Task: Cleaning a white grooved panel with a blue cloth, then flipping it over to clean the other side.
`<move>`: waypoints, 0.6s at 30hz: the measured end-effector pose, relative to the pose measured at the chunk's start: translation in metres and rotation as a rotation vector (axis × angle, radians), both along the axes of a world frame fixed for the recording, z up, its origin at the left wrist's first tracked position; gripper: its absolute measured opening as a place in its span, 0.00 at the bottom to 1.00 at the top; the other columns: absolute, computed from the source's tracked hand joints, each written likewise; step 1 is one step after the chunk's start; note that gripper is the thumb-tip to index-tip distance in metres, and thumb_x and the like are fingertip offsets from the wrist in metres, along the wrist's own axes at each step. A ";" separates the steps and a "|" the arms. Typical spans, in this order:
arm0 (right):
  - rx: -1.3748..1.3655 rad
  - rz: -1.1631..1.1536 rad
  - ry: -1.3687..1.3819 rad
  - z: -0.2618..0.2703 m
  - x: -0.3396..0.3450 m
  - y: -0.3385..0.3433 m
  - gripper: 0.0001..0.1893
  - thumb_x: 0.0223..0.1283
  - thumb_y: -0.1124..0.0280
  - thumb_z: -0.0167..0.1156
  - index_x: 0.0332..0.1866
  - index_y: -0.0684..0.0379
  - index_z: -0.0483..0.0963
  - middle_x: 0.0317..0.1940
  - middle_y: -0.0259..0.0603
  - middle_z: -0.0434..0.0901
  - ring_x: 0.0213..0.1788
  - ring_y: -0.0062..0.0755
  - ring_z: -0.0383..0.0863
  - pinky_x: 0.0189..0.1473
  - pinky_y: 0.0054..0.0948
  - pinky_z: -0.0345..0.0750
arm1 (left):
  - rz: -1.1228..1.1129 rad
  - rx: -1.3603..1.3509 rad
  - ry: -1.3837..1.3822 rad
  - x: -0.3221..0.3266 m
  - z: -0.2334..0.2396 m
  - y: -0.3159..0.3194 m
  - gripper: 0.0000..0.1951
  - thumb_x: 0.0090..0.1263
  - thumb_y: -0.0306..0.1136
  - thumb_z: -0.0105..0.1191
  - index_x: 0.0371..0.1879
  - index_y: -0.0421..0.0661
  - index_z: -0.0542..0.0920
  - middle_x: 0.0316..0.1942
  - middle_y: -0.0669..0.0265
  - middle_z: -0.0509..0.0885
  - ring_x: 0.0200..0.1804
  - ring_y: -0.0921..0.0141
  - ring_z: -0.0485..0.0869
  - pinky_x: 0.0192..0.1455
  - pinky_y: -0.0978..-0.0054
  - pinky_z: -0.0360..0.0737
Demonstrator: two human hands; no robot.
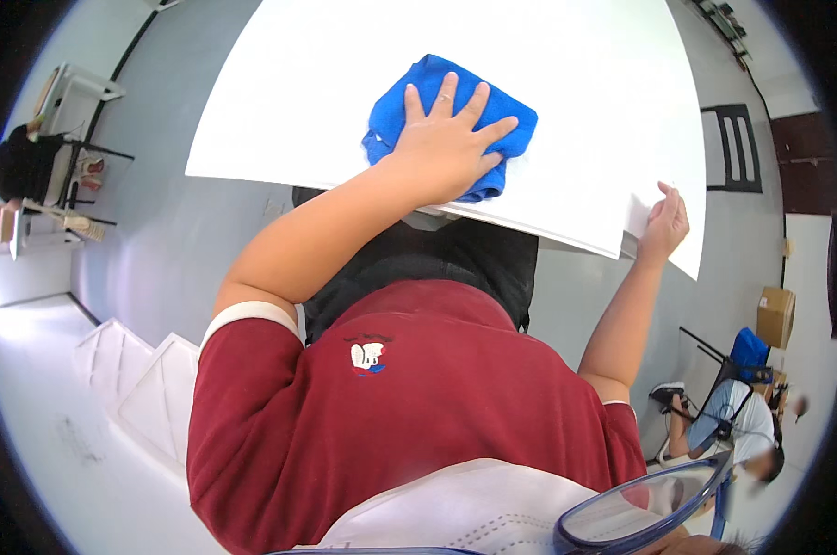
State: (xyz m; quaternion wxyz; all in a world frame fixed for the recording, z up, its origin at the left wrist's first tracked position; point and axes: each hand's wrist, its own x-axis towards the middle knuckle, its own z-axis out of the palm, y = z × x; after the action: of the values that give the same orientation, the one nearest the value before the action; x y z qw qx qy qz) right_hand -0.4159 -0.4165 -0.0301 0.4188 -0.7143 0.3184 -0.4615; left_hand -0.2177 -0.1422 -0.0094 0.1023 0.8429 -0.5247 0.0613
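Note:
My left hand [449,146] lies palm down with fingers spread on a folded blue cloth [418,76]. The cloth rests near the front edge of a broad white tabletop [286,104], and one corner of it is bunched under the wrist. At the tabletop's front right, my right hand [663,220] is raised with its fingers partly curled, close to a notch in the white edge. A shadow falls on the white surface beside it. Whether those fingers touch or pinch the edge cannot be made out.
White panels [158,395] stand behind me at the left. A black slatted rack [737,148] is beyond the table's right side. A seated person [727,416] is at the right, near a cardboard box [776,317]. Another person [26,163] sits at the far left.

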 end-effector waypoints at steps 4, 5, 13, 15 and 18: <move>0.021 -0.015 0.033 0.002 -0.002 0.002 0.16 0.68 0.65 0.47 0.37 0.65 0.78 0.13 0.21 0.56 0.17 0.09 0.52 0.20 0.15 0.48 | 0.090 0.060 0.008 0.017 0.006 0.032 0.25 0.69 0.46 0.43 0.66 0.68 0.61 0.71 0.57 0.52 0.71 0.47 0.47 0.63 0.32 0.46; 0.014 -0.034 0.052 0.000 -0.002 0.002 0.16 0.68 0.65 0.47 0.37 0.65 0.78 0.13 0.21 0.56 0.17 0.09 0.52 0.20 0.15 0.48 | 0.108 0.064 0.008 0.021 0.006 0.038 0.25 0.69 0.46 0.44 0.66 0.68 0.60 0.71 0.57 0.52 0.71 0.47 0.47 0.64 0.33 0.46; -0.065 -0.047 0.135 -0.006 -0.009 -0.009 0.15 0.68 0.64 0.47 0.38 0.64 0.78 0.14 0.21 0.55 0.17 0.09 0.51 0.19 0.16 0.47 | 0.171 0.067 0.036 0.039 0.000 0.063 0.26 0.68 0.46 0.46 0.66 0.68 0.61 0.71 0.57 0.53 0.71 0.47 0.47 0.65 0.36 0.45; -0.034 -0.070 0.148 -0.004 -0.008 -0.005 0.15 0.68 0.64 0.47 0.38 0.65 0.77 0.13 0.22 0.55 0.16 0.09 0.51 0.18 0.16 0.47 | 0.159 0.056 0.039 0.039 -0.002 0.062 0.26 0.68 0.46 0.46 0.66 0.67 0.61 0.71 0.57 0.53 0.71 0.47 0.47 0.66 0.37 0.45; -0.033 -0.085 0.164 -0.006 -0.009 -0.007 0.16 0.68 0.64 0.47 0.38 0.65 0.77 0.13 0.21 0.55 0.16 0.09 0.50 0.18 0.16 0.47 | 0.133 0.028 0.053 0.037 -0.001 0.061 0.26 0.67 0.46 0.48 0.66 0.66 0.62 0.70 0.57 0.54 0.71 0.48 0.48 0.65 0.37 0.46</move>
State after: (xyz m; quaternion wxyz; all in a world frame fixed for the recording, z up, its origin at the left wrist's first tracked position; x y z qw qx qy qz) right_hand -0.4246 -0.4240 -0.0358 0.3596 -0.7424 0.3741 -0.4238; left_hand -0.1810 -0.0809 -0.0109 0.0999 0.8786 -0.4655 0.0384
